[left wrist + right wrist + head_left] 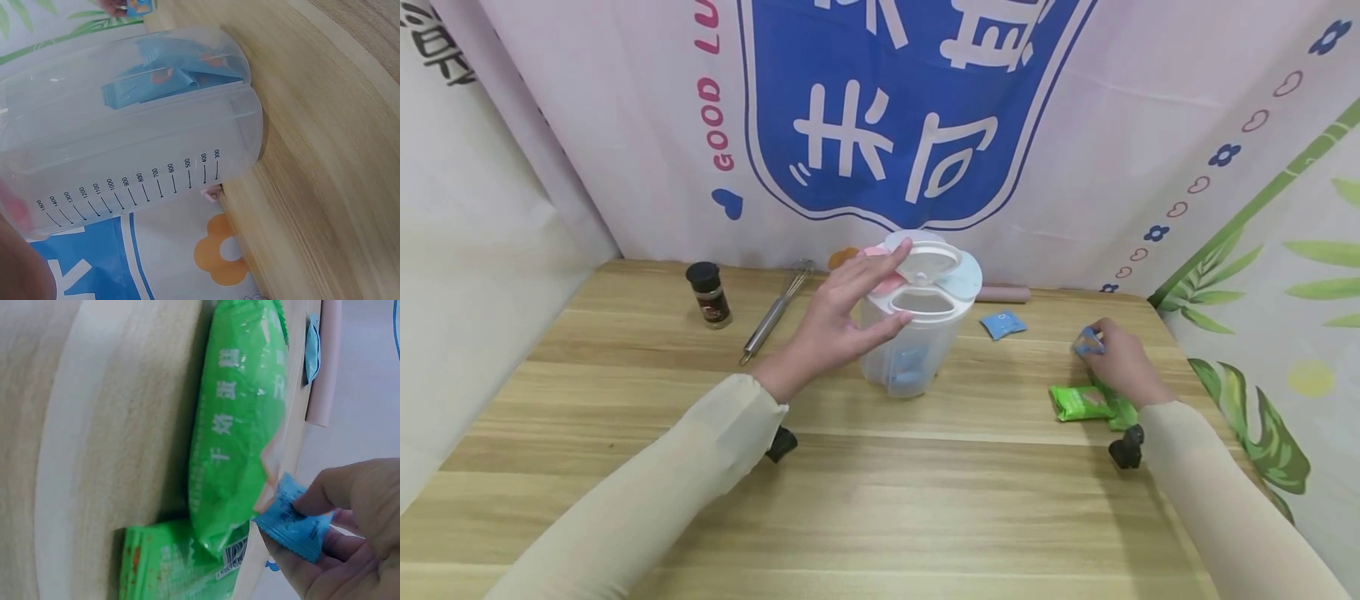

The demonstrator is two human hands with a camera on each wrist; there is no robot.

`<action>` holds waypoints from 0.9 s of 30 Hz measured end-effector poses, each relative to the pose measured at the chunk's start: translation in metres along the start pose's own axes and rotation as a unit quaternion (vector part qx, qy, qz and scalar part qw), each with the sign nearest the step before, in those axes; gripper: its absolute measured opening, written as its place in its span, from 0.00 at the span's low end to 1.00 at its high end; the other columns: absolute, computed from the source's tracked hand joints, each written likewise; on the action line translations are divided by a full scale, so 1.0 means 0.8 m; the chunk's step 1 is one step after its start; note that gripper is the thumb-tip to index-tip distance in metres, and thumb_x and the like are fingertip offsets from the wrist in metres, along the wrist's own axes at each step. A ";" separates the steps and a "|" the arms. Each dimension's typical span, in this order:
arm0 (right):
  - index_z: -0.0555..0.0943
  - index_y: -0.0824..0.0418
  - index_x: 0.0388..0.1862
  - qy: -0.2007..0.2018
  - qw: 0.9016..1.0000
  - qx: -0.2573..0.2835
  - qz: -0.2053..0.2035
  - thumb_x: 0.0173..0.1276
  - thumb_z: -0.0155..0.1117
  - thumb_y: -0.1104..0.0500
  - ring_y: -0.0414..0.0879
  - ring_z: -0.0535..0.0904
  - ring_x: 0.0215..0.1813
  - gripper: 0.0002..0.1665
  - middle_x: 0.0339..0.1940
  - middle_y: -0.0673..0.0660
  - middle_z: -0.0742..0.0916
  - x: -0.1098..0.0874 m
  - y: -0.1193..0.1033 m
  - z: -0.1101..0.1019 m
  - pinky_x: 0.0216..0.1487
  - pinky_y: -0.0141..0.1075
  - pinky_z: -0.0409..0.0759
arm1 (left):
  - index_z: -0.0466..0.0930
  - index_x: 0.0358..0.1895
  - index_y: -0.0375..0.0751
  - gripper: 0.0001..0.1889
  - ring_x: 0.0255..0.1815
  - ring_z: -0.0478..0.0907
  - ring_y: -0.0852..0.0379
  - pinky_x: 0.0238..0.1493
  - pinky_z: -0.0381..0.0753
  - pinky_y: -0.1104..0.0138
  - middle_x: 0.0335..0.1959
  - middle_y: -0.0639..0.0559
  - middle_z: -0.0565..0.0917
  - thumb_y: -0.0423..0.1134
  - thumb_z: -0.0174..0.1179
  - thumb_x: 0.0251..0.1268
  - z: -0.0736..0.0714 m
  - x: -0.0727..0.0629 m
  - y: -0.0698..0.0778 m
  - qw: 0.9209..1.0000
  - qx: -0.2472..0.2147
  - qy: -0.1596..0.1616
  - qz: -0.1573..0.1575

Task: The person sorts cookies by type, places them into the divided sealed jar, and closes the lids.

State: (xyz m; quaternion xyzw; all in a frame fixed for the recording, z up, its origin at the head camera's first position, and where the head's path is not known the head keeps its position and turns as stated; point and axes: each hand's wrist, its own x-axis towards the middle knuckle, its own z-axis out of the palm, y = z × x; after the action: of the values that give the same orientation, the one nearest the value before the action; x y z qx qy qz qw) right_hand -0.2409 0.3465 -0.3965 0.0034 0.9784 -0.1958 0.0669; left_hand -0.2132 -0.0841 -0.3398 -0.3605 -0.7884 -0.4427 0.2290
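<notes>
A clear multi-compartment storage container (876,350) stands upright mid-table, its top divided into pastel lids. One flap (929,262) is raised beside an opening. Blue packets (169,69) lie inside at the bottom of one compartment. At the container's upper left, my left hand (838,321) rests with fingers extended toward the raised flap and thumb by the opening's rim. My right hand (1116,362) pinches a small blue packet (294,519) between thumb and fingers, above two green snack packages (1081,402). The packet's far side is hidden by the fingers.
Another blue packet (1002,324) lies right of the container. Behind it is a pink cylinder (1003,294). To the left are a whisk (771,321) and a black-capped seasoning jar (709,296). A printed cloth (655,167) hangs along the table's back edge.
</notes>
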 end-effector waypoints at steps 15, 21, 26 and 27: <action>0.69 0.78 0.65 0.044 0.998 0.042 -0.022 0.76 0.56 0.63 0.65 0.82 0.51 0.25 0.55 0.79 0.81 -0.007 -0.009 -0.003 0.47 0.51 0.85 | 0.68 0.78 0.43 0.40 0.75 0.75 0.48 0.86 0.60 0.51 0.65 0.47 0.86 0.40 0.73 0.63 0.000 0.000 0.001 1.000 0.000 0.002 0.001; 0.63 0.76 0.72 0.055 0.994 0.096 -0.023 0.78 0.55 0.64 0.70 0.79 0.61 0.29 0.61 0.78 0.79 -0.011 -0.021 -0.001 0.60 0.60 0.83 | 0.68 0.79 0.43 0.40 0.75 0.74 0.47 0.86 0.60 0.50 0.66 0.47 0.85 0.41 0.73 0.63 0.001 0.000 0.001 1.000 0.002 0.003 -0.002; 0.60 0.73 0.76 0.059 0.989 0.131 -0.027 0.79 0.56 0.63 0.69 0.79 0.64 0.32 0.61 0.77 0.79 -0.014 -0.027 0.000 0.63 0.58 0.84 | 0.68 0.79 0.43 0.40 0.76 0.74 0.47 0.86 0.59 0.49 0.67 0.47 0.84 0.41 0.73 0.63 0.001 -0.001 0.001 1.000 0.001 0.004 -0.002; 0.60 0.73 0.76 0.058 0.988 0.139 -0.027 0.79 0.57 0.63 0.69 0.79 0.64 0.33 0.61 0.76 0.79 -0.014 -0.028 0.000 0.62 0.54 0.85 | 0.68 0.78 0.43 0.40 0.76 0.74 0.47 0.86 0.59 0.49 0.68 0.47 0.84 0.41 0.73 0.63 0.002 -0.001 0.000 1.000 0.001 0.005 0.000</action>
State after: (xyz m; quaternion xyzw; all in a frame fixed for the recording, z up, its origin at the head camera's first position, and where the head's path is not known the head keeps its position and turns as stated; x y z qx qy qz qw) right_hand -0.2304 0.3259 -0.3863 -0.0022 0.9435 -0.3312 0.0032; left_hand -0.2126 -0.0831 -0.3408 -0.3580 -0.7879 -0.4437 0.2329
